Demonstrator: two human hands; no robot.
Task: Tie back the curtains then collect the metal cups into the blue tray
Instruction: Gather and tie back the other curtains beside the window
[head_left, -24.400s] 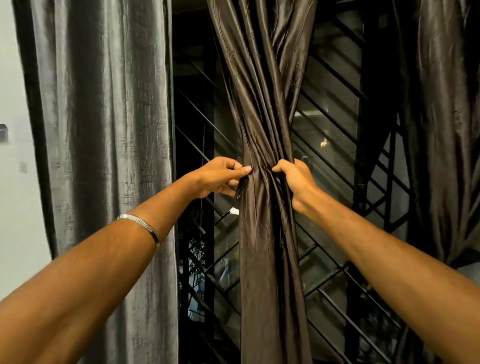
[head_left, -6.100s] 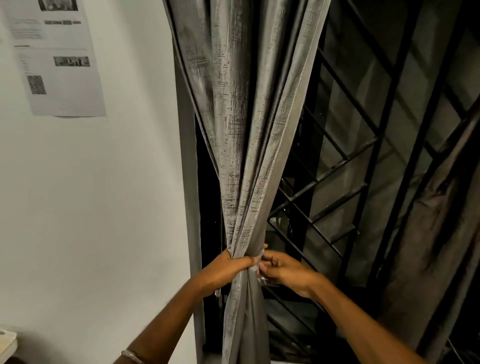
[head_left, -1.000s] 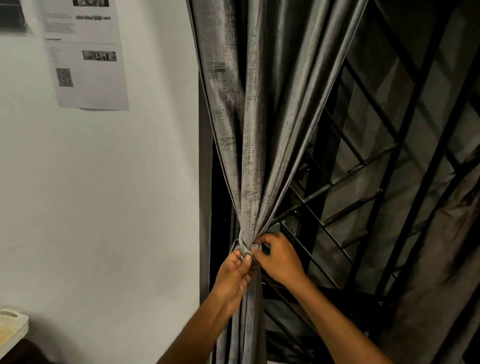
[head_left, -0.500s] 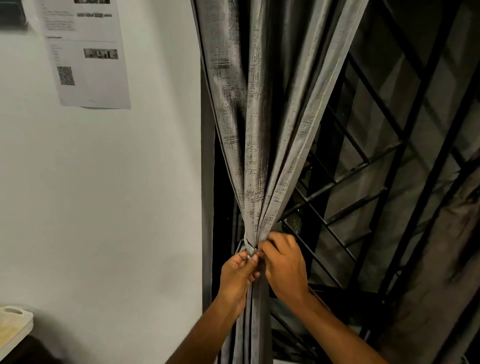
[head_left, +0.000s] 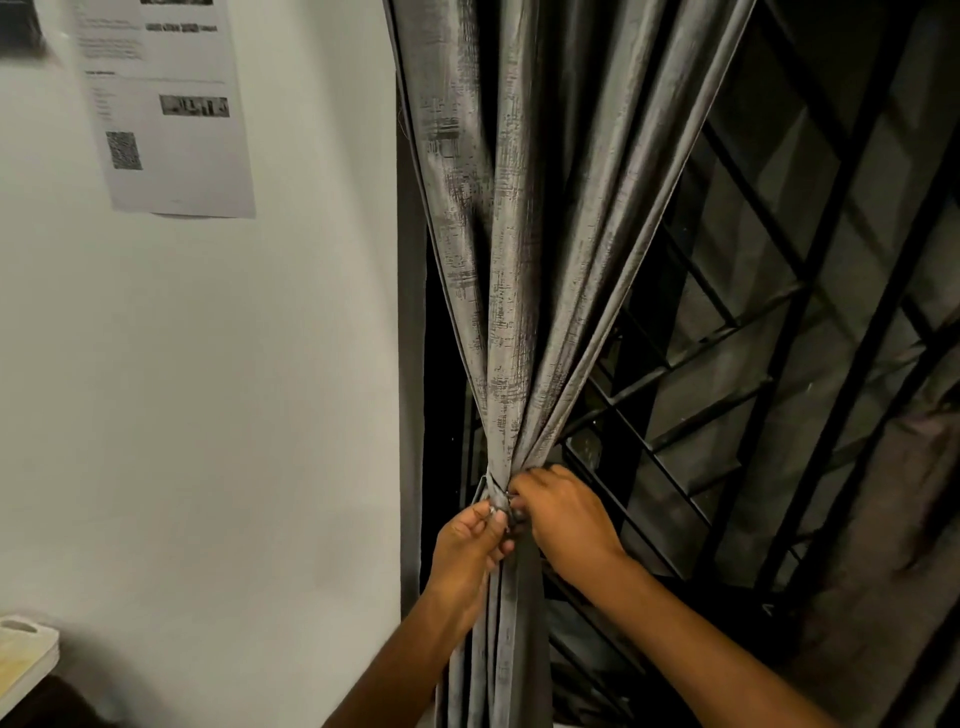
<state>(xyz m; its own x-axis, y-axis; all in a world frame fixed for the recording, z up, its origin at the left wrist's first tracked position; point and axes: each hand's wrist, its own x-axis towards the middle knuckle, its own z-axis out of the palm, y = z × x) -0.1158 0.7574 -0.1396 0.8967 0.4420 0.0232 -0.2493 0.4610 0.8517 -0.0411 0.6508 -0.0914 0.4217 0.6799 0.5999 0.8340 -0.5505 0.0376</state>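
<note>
Fastening the tieback on the grey textured curtain.
Left hand and right hand pinch the narrow band; next, securing its ends, judging by the grip.

We see the curtain hanging before the window grille, right of the wall; a paper sheet sits on that wall's upper left.

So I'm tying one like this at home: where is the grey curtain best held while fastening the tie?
Grip the grey curtain at its gathered waist, where the folds narrow under the tie band. Come from both sides, as the left hand and right hand do; the fabric fans out above, too wide for one grip.
</note>
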